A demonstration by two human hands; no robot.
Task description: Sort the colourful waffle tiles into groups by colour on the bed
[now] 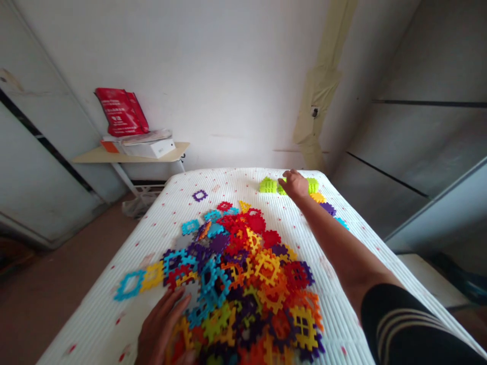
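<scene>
My right hand (296,185) reaches to the far right of the bed-like padded surface, over a row of lime-green toothed plastic pieces in stacks (268,185). Its fingers are curled and partly hide the middle stack; whether a piece is in them does not show. Close to me, my left hand (162,324) lies at the left edge of a big heap of interlocking plastic tiles (236,263), fingers stretched out. The heap mixes red, orange, yellow, blue, purple, grey and green tiles, some with window-like openings. Grey tile (192,291) is beside the left fingertips.
A joined blue tile (130,285) and yellow tile (152,275) stick out left of the heap. One purple frame tile (200,195) lies apart. Yellow, purple (327,208) and blue pieces line the right edge. A small side table (152,157) carries a red bag (119,111).
</scene>
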